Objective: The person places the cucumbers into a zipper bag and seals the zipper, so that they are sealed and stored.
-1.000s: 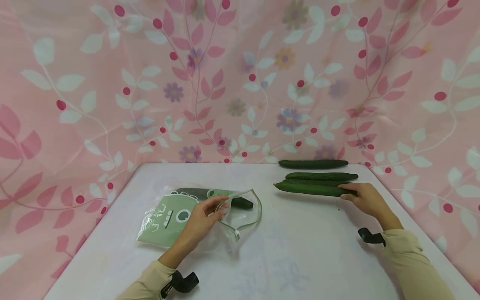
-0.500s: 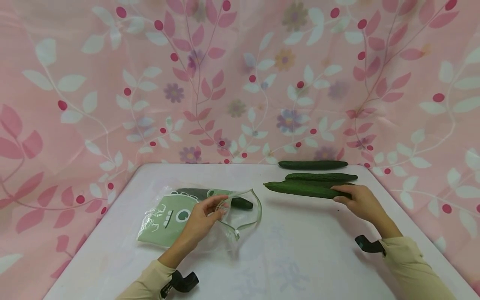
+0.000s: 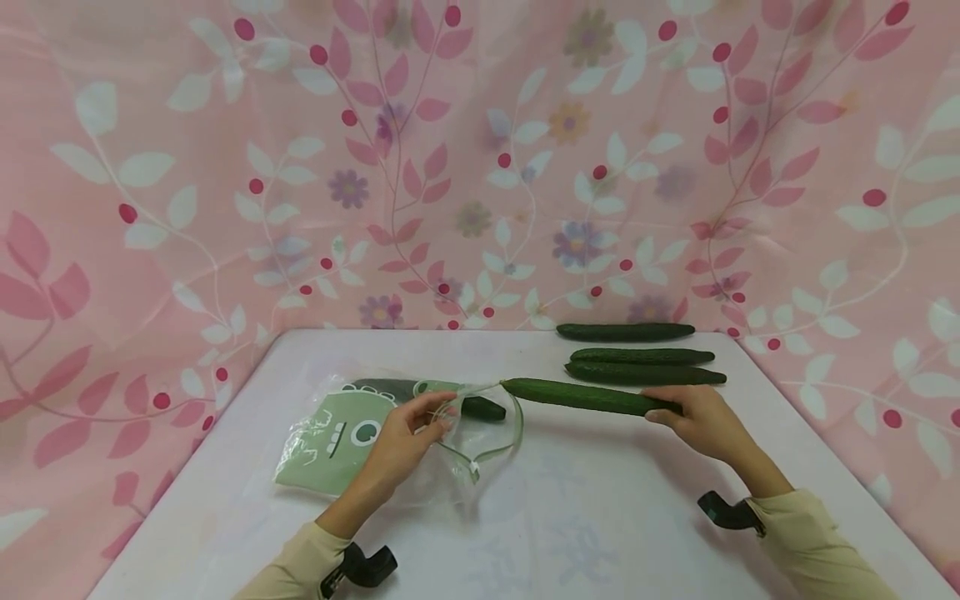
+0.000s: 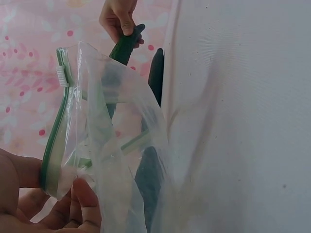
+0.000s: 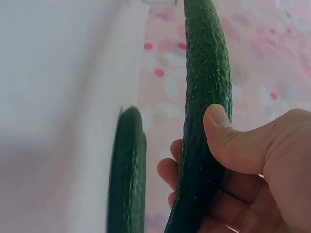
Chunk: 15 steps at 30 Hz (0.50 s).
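My left hand (image 3: 408, 433) pinches the rim of a clear zip bag (image 3: 322, 450) printed with a green one-eyed monster, its green-edged mouth spread to the right. Inside the bag lies one cucumber (image 3: 483, 408), partly hidden by the print and my hand. My right hand (image 3: 693, 417) grips another cucumber (image 3: 585, 397) by its right end, above the table. That cucumber's far tip reaches the bag's mouth in the head view. In the right wrist view, thumb and fingers wrap around the held cucumber (image 5: 206, 73).
At the back right of the white table (image 3: 585, 517) lie two cucumbers side by side, the nearer cucumber (image 3: 645, 373) just in front of the other. A third cucumber (image 3: 626, 332) lies along the back edge. A pink floral cloth (image 3: 480, 167) hangs behind.
My right hand has carried its cucumber leftward and nearer to me, away from the other cucumbers, until its tip meets the bag's mouth. The left hand and bag have stayed put.
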Each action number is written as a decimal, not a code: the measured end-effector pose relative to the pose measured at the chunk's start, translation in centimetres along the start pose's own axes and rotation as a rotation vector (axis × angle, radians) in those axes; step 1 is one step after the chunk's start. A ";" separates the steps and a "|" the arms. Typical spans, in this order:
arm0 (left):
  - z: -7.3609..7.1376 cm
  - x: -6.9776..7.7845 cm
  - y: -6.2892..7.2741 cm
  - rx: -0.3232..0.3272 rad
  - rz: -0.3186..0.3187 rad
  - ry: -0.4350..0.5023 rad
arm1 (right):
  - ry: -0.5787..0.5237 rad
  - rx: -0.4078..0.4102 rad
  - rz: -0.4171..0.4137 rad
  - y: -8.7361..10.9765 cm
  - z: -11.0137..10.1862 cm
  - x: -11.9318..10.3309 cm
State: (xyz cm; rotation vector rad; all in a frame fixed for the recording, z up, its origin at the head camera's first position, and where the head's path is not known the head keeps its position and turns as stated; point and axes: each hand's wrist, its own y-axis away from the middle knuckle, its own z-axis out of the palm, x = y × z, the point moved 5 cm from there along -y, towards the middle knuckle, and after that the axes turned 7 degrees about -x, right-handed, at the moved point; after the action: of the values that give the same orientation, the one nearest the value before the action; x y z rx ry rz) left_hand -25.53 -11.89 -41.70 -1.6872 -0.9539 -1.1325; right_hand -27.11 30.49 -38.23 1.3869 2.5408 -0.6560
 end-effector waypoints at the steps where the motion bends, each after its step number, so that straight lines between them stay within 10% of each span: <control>1: 0.0 0.0 0.0 0.000 -0.002 -0.001 | 0.009 0.004 -0.015 -0.1 0.2 -0.3; 15: -0.1 0.3 0.2 0.009 0.009 -0.019 | -0.010 -0.043 -0.070 -1.6 2.9 -3.1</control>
State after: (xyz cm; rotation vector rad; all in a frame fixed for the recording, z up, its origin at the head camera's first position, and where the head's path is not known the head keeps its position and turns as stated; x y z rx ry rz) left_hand -25.33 -11.95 -41.48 -1.6961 -0.9604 -1.1066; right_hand -26.90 26.07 -39.26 1.2823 2.5903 -0.6143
